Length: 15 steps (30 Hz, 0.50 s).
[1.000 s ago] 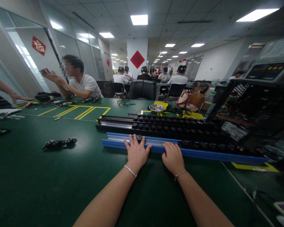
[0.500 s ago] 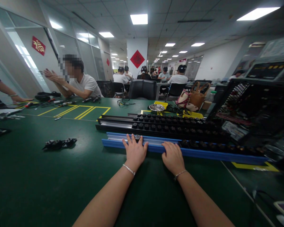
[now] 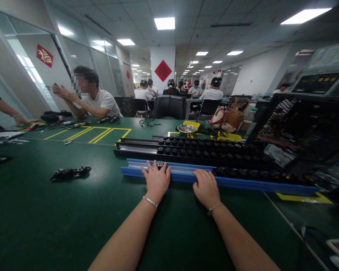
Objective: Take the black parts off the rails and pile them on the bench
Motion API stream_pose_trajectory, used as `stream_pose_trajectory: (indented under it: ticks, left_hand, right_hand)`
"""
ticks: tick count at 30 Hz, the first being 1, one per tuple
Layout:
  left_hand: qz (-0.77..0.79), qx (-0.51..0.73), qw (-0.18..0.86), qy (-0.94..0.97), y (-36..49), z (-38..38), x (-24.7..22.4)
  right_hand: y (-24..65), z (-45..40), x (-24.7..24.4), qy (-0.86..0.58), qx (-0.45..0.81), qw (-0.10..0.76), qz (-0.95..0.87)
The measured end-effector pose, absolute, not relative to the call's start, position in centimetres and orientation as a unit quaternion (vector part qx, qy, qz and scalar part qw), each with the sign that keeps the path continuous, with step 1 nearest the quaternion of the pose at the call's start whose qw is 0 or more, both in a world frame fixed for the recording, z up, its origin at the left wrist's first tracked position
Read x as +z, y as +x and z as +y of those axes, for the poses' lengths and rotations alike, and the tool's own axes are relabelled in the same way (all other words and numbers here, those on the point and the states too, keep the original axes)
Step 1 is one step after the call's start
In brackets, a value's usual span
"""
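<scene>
A long blue rail (image 3: 183,174) with a pale channel lies across the green table. My left hand (image 3: 157,180) is over its left part with fingers spread and reaching into the channel. A small round-topped black part (image 3: 160,164) shows between those fingertips, touching or very near them. My right hand (image 3: 206,187) is closed over the rail's near edge, thumb on the front side and fingertips bent into the channel. To its right, a row of similar black parts (image 3: 237,172) fills the rail.
Behind lie black rails (image 3: 138,149) with more black parts. A black assembly (image 3: 70,172) rests at left. Farther back are a metal dish (image 3: 186,128), yellow trays and cables. A large black open case (image 3: 296,128) stands at right. A person (image 3: 98,99) sits across the table.
My left hand has slid a little to the left along the blue rail, and the small black part has moved left with it. My right hand stays in place.
</scene>
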State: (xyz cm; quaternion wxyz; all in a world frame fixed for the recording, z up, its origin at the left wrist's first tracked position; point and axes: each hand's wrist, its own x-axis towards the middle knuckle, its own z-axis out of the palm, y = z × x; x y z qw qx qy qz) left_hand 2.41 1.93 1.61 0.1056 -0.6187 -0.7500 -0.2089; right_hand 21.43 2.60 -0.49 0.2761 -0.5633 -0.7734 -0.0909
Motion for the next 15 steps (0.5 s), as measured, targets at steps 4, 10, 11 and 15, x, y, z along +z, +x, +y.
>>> stream_pose_trajectory:
  ticks: [4,10,11,15]
  left_hand:
    - [-0.756,-0.206,0.104,-0.613,1.9,2.0,1.6]
    - [-0.756,-0.218,0.107,-0.608,1.2,2.1,1.5]
    - [-0.755,-0.221,0.108,-0.608,1.1,2.1,1.5]
    - [-0.755,-0.224,0.105,-0.607,1.0,2.2,1.5]
  right_hand:
    - [21.4,2.6,-0.4,-0.569,-0.082,0.272,-0.772]
    - [21.4,2.5,-0.3,-0.568,-0.08,0.274,-0.772]
    - [21.4,2.5,-0.3,-0.568,-0.081,0.274,-0.772]
    - [21.4,2.6,-0.4,-0.565,-0.087,0.276,-0.773]
